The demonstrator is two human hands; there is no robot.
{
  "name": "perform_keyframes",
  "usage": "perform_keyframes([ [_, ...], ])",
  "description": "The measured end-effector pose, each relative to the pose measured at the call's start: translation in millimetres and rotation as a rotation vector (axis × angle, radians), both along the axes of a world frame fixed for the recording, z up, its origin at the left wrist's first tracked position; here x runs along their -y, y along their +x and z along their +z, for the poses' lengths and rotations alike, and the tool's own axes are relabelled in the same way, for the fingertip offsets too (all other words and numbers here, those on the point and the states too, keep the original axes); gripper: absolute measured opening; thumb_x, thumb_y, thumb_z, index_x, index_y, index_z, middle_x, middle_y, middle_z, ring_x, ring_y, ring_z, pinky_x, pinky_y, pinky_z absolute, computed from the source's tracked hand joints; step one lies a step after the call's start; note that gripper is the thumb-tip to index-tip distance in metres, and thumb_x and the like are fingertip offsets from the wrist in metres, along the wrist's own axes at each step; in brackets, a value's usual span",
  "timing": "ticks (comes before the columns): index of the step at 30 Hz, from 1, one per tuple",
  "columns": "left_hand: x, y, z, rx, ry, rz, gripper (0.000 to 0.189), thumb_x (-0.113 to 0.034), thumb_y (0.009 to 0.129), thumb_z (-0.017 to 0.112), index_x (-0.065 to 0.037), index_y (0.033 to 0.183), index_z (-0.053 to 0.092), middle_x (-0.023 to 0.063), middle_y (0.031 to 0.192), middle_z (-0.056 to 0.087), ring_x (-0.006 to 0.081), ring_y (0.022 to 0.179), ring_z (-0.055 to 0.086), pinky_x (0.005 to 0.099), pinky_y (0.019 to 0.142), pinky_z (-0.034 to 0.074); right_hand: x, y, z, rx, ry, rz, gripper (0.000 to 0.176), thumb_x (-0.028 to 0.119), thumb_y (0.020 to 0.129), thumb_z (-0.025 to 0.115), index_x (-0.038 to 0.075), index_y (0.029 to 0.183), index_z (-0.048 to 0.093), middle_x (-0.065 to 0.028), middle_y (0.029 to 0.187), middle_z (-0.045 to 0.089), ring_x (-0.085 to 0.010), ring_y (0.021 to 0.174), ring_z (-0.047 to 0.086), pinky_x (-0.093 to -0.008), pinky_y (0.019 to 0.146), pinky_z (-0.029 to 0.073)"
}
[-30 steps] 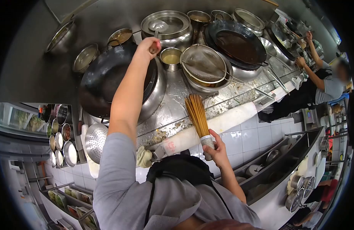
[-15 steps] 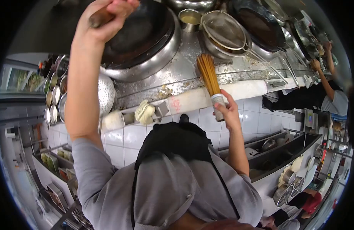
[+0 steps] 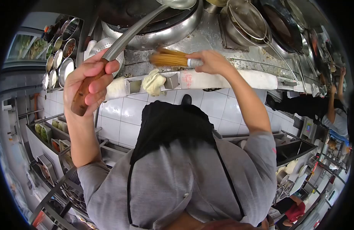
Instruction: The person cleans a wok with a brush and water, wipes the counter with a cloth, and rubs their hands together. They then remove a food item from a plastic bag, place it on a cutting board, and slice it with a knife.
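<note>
My left hand (image 3: 93,78) is wrapped round the wooden handle of a metal ladle (image 3: 135,30), whose bowl is over the wok (image 3: 127,13) at the top. My right hand (image 3: 211,62) holds a bamboo brush (image 3: 171,58) by its pale wrapped end. The brush lies roughly level, bristles pointing left, above the metal stove top in front of the wok; its bristle tips are blurred.
A crumpled cloth (image 3: 154,82) sits on the counter's front rail. A perforated strainer (image 3: 104,48) is left of the wok. A sieve (image 3: 247,19) rests over a pot at upper right. Another person (image 3: 334,115) works at far right. Small bowls (image 3: 65,69) stand at left.
My right hand has moved up and swung the brush from upright to level, pointing left. My left hand has come lower, bringing the ladle's handle and bowl into view. The view has shifted slightly.
</note>
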State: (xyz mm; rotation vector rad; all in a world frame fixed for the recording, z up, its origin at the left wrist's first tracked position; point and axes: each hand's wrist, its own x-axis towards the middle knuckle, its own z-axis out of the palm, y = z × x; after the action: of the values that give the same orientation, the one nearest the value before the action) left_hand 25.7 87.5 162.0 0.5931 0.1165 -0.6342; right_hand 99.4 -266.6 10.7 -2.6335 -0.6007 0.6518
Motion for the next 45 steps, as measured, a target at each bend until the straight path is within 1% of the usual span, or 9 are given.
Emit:
perform_keyframes([
  [5, -11, -26, -4, 0.005, 0.030, 0.055, 0.051, 0.002, 0.090, 0.042, 0.016, 0.137, 0.029, 0.0229, 0.097, 0.045, 0.0150, 0.051, 0.052, 0.0232, 0.033, 0.051, 51, 19, 10, 0.077, -0.172, 0.251, 0.063, 0.011, 0.064, 0.075, 0.019, 0.126, 0.064, -0.0129, 0.120, 0.065, -0.0300, 0.107, 0.063, -0.0404, 0.088, 0.050],
  [10, -16, -40, -7, -0.018, 0.169, 0.098, 0.061, 0.003, 0.083, 0.050, 0.013, 0.140, 0.031, 0.0225, 0.092, 0.047, 0.0146, 0.042, 0.052, 0.0229, 0.029, 0.048, 88, 17, 93, 0.118, -0.551, 0.142, 0.051, 0.007, 0.071, 0.068, 0.015, 0.121, 0.067, -0.0132, 0.106, 0.071, -0.0289, 0.102, 0.066, -0.0396, 0.089, 0.051],
  [14, -15, -42, -10, -0.011, 0.204, 0.127, 0.064, 0.003, 0.081, 0.052, 0.011, 0.141, 0.032, 0.0230, 0.092, 0.050, 0.0145, 0.042, 0.052, 0.0226, 0.028, 0.045, 73, 24, 69, 0.205, -0.276, -0.201, 0.043, 0.018, 0.073, 0.069, 0.012, 0.116, 0.069, -0.0174, 0.103, 0.071, -0.0318, 0.098, 0.067, -0.0406, 0.088, 0.052],
  [16, -13, -38, -12, 0.005, 0.233, 0.109, 0.064, 0.003, 0.080, 0.052, 0.012, 0.140, 0.033, 0.0226, 0.091, 0.051, 0.0142, 0.042, 0.051, 0.0226, 0.027, 0.043, 68, 37, 1, 0.236, -0.050, -0.411, 0.048, 0.024, 0.070, 0.073, 0.011, 0.116, 0.069, -0.0199, 0.105, 0.070, -0.0335, 0.100, 0.067, -0.0408, 0.090, 0.051],
  [24, 4, -31, -8, 0.079, 0.377, 0.059, 0.068, 0.002, 0.077, 0.054, 0.013, 0.141, 0.032, 0.0208, 0.088, 0.053, 0.0130, 0.039, 0.050, 0.0225, 0.027, 0.042, 76, -19, 51, 0.093, -0.214, -0.352, 0.046, 0.021, 0.067, 0.074, 0.011, 0.112, 0.072, -0.0169, 0.106, 0.070, -0.0339, 0.099, 0.066, -0.0400, 0.087, 0.051],
  [29, 15, -26, -18, 0.086, 0.462, -0.048, 0.074, 0.004, 0.073, 0.055, 0.011, 0.143, 0.032, 0.0213, 0.088, 0.057, 0.0134, 0.039, 0.051, 0.0239, 0.029, 0.041, 93, -9, 15, 0.020, -0.069, -0.140, 0.050, 0.018, 0.065, 0.075, 0.017, 0.115, 0.071, -0.0156, 0.107, 0.070, -0.0330, 0.097, 0.066, -0.0410, 0.086, 0.051],
  [33, 38, -27, -24, 0.102, 0.729, -0.116, 0.075, -0.001, 0.072, 0.060, 0.011, 0.142, 0.033, 0.0163, 0.086, 0.057, 0.0124, 0.035, 0.047, 0.0220, 0.031, 0.040, 142, -15, 38, 0.030, -0.256, -0.069, 0.057, 0.013, 0.062, 0.075, 0.021, 0.118, 0.070, -0.0135, 0.106, 0.070, -0.0318, 0.100, 0.065, -0.0395, 0.088, 0.051],
  [39, 55, -27, -40, 0.264, 0.994, -0.381, 0.074, 0.007, 0.079, 0.055, -0.004, 0.149, 0.033, 0.0009, 0.079, 0.052, 0.0063, 0.047, 0.047, 0.0231, 0.038, 0.040, 163, -7, 80, 0.170, -0.614, -0.223, 0.051, 0.009, 0.062, 0.071, 0.019, 0.111, 0.073, -0.0124, 0.102, 0.071, -0.0313, 0.096, 0.066, -0.0387, 0.082, 0.053],
  [45, 55, -30, -60, 0.679, 1.234, -0.371, 0.075, 0.008, 0.076, 0.055, -0.006, 0.148, 0.037, 0.0019, 0.072, 0.047, 0.0097, 0.060, 0.044, 0.0233, 0.054, 0.040, 156, -11, 40, 0.168, -0.288, -0.252, 0.040, 0.017, 0.062, 0.074, 0.017, 0.101, 0.075, -0.0131, 0.095, 0.071, -0.0315, 0.094, 0.066, -0.0388, 0.083, 0.053],
])
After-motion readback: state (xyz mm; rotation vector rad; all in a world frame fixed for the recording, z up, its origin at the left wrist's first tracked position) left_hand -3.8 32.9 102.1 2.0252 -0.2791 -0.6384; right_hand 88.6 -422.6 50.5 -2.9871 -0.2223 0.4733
